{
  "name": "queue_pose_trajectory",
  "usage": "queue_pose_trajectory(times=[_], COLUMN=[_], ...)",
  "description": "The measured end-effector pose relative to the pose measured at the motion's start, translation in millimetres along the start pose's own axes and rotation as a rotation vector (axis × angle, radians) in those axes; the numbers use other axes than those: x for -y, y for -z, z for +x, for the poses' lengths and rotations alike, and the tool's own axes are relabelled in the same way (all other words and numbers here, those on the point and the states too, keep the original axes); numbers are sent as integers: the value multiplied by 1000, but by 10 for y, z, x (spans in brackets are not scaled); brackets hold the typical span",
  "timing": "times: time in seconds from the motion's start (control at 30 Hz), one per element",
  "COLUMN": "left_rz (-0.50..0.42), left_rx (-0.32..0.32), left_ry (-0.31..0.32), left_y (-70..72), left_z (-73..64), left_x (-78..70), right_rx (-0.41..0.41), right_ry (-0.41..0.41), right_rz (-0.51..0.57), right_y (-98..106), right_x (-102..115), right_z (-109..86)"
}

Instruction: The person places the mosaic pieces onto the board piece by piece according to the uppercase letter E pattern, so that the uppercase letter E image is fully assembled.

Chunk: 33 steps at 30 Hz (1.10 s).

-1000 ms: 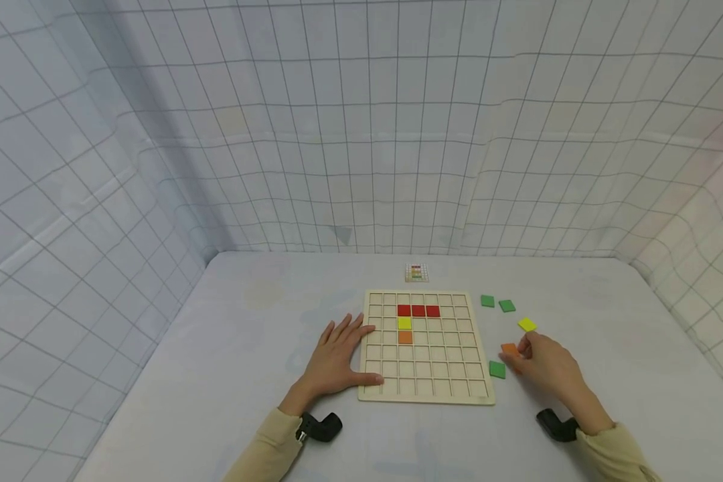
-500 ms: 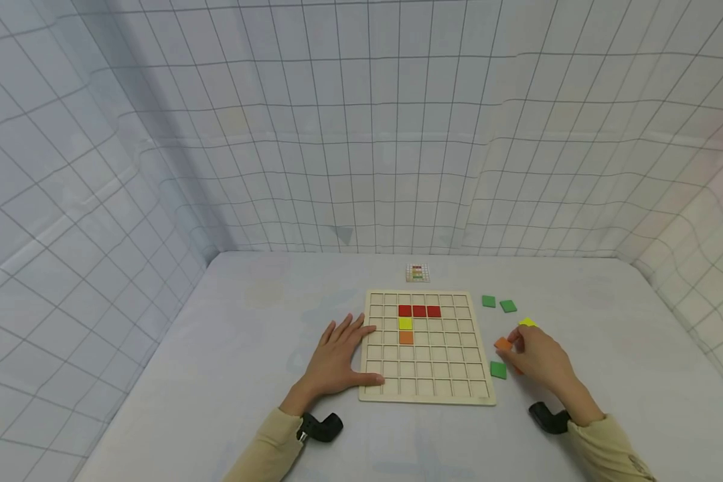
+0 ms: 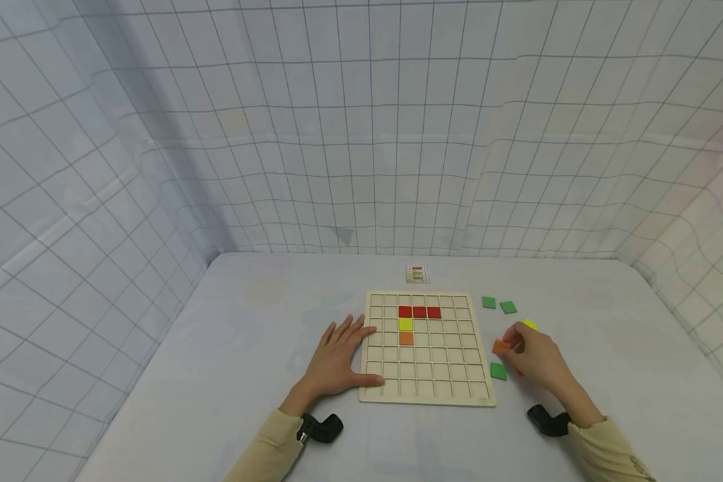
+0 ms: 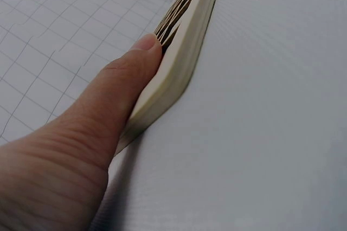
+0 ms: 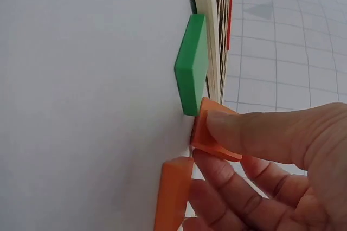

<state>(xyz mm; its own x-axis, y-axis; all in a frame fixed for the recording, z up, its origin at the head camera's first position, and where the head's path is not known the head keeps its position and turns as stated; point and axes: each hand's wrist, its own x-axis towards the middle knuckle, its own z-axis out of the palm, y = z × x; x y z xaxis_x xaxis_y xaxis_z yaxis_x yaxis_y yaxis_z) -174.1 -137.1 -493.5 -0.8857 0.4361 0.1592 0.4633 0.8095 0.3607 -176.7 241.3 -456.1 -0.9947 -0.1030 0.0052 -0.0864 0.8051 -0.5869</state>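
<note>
Tile (image 3: 500, 346), orange: pinched by fingers of right hand (image 3: 541, 358), just beside right edge of grid board (image 3: 452, 370), near green tile (image 3: 498, 371). Grid board: touched at left edge by left hand (image 3: 333, 358), its fingers spread wide.

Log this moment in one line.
right hand: pinches orange tile | left hand: rests on board at left edge | on board: three red tiles, yellow tile, second orange tile | right of board: three green tiles

On my feed: white tabletop (image 3: 253, 321), grid-lined curtain (image 3: 349, 124) behind and along both sides, lines wavy. I see a grey triangular patch (image 3: 344, 234) low at back.
</note>
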Motion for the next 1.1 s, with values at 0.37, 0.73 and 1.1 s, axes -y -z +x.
queue_pose_trajectory(times=[0.37, 0.73, 1.1], left_rz=[2, 12, 13], left_rx=[2, 7, 7], left_ry=[4, 4, 1], left_y=[-7, -10, -7], left_z=[1, 3, 4], left_x=[2, 10, 8], right_rx=[-99, 13, 48], right_ry=[175, 311, 314], right_rz=[95, 188, 180], right_y=[-95, -330, -577], right_x=[172, 548, 782], right_z=[49, 196, 371])
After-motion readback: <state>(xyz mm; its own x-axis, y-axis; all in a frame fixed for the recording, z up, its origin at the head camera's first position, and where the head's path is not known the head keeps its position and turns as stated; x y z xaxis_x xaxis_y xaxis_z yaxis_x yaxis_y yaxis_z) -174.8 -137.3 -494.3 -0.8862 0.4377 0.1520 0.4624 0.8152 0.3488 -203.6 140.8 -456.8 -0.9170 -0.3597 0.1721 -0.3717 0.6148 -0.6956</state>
